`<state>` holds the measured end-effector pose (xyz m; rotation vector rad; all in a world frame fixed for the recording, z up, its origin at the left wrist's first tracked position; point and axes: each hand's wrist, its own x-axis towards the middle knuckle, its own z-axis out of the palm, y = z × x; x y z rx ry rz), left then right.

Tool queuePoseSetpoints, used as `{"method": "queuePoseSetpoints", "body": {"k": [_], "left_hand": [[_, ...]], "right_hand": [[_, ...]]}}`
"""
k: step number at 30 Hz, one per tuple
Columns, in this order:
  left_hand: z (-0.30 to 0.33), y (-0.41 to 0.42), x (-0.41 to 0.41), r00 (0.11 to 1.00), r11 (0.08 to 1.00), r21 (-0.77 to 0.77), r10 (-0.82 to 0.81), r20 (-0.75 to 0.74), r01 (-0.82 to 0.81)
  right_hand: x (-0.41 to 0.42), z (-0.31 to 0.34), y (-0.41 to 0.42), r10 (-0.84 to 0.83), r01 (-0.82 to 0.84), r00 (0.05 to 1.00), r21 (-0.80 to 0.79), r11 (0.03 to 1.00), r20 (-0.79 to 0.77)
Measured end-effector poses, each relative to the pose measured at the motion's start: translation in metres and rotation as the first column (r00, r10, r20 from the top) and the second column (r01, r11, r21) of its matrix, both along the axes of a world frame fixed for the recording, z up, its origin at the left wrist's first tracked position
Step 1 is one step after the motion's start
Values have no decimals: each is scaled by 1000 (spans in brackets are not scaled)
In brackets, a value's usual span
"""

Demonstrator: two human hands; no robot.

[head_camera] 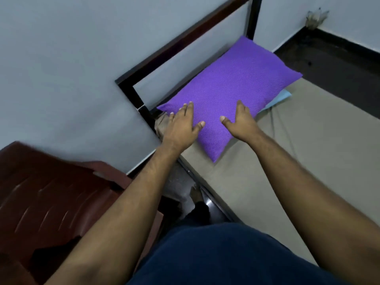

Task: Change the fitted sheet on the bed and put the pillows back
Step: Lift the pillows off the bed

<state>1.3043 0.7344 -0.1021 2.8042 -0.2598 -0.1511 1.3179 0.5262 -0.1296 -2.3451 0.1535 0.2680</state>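
Hands are laid flat on a purple pillow (230,93) at the head of a bed. The left hand (182,125) is pressed on the pillow's near left edge, fingers straight and spread, nothing grasped. The right hand (240,121) is pressed just beside it, on the pillow's near side, fingers straight, thumb turned toward the left hand, nothing grasped either. Between the two thumbs a narrow strip of purple cloth is seen.

Beyond the fingertips the pillow is stretched away toward a dark headboard (185,44), which is set against a pale wall (61,58). Past the right hand, a corner of a light blue pillow (284,95) is seen under the purple one's far right side. Under both pillows, and to the right of the right hand, a beige sheet (298,161) is spread over the bed; a few creases are seen in it. Just left of the left hand, a bunched bit of beige cloth is seen at the bed's corner.

Below and left of the left forearm a reddish-brown plastic chair (51,192) is placed beside the bed. Dark floor (339,64) is seen far beyond the right hand.
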Motion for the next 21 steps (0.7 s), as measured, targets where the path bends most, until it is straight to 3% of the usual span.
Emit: {"method": "queuePoseSetpoints", "body": {"k": [4, 8, 11, 15, 18, 21], "left_hand": [[-23, -4, 60, 991, 993, -14, -116, -63, 116], [-49, -13, 114, 970, 979, -71, -200, -142, 192], [-72, -25, 145, 943, 967, -102, -251, -218, 233], [-114, -42, 183, 911, 951, -25, -304, -279, 310], [-147, -53, 198, 890, 944, 39, -295, -349, 329], [-178, -54, 205, 881, 939, 106, -262, -394, 327]], "right_hand": [[39, -30, -3, -157, 173, 980, 127, 977, -121], [67, -100, -17, -347, 410, 906, 295, 863, -242], [69, -106, -8, -441, 620, 781, 474, 625, -442], [78, -149, -11, -437, 803, 596, 484, 349, -674], [87, -184, -9, -455, 847, 530, 477, 237, -715], [95, -210, 1, -458, 840, 536, 500, 210, -709]]}}
